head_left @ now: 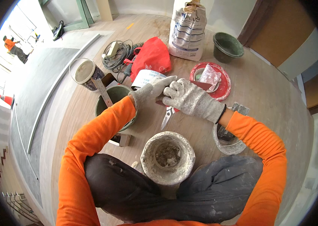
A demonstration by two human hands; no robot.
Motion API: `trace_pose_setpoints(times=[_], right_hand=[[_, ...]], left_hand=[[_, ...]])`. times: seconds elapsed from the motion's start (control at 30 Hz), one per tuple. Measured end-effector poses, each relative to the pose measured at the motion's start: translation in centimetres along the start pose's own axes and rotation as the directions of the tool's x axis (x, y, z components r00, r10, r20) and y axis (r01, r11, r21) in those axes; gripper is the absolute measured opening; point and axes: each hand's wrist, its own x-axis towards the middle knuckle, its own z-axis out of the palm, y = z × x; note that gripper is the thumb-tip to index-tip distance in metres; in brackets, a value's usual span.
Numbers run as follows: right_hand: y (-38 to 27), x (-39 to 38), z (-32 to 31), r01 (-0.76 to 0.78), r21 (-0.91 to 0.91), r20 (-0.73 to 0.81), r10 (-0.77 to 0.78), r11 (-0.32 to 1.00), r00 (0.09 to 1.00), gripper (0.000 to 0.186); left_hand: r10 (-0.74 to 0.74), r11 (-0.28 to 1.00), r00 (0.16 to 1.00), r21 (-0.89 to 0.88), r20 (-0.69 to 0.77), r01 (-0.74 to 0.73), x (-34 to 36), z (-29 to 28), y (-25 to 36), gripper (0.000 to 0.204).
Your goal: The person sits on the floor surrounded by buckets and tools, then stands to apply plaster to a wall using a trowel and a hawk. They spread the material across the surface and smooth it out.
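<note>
Holding both gloved hands together mid-frame, your left hand point(155, 90) and right hand point(189, 98) clamp a flat dark-red tool point(203, 86) with silver scissors point(167, 115) dangling below, above the crusty grey bucket point(167, 156).

Ahead of you: tall white paper sack point(187, 32) with blue print, upright on floor. Red plastic bag point(152, 55) left of it. White printed label point(146, 78) just below bag. Clear crumpled packet point(209, 75) in red dish point(225, 88).

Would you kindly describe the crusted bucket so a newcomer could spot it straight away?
Start from the person's crossed legs at the bottom of the head view. The bucket stands on the floor just in front of them, below both gloved hands. Unlike the green tub to its left and the black pot by the sack, it is grey-white, caked in dried plaster.
</note>
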Motion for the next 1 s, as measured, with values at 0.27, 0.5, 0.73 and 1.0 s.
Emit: trace_pose_setpoints(times=[0.27,0.5,0.73,1.0], right_hand=[[2.1,1.3,-4.5,-0.313,0.917,0.091,0.636,0.245,0.766,0.027],[2.9,3.3,-3.7,0.004,0.911,0.369,0.819,-0.413,0.438,0.042],[2.7,3.8,0.8,-0.289,0.947,0.199,0.962,-0.139,0.188,0.04],[1.6,4.3,0.4,-0.212,0.96,0.211,0.971,-0.184,0.111,0.034]], left_hand=[[0.332,0.937,0.941,-0.135,0.068,-0.321,1.4,-1.5,-1.3,0.043],[0.396,0.913,0.917,0.094,0.033,-0.398,-2.3,1.7,-1.1,0.055],[0.34,0.898,0.938,0.272,0.067,-0.345,-3.3,2.2,-1.1,0.052],[0.273,0.898,0.94,0.296,0.203,-0.325,-3.6,2.1,-0.7,0.046]])
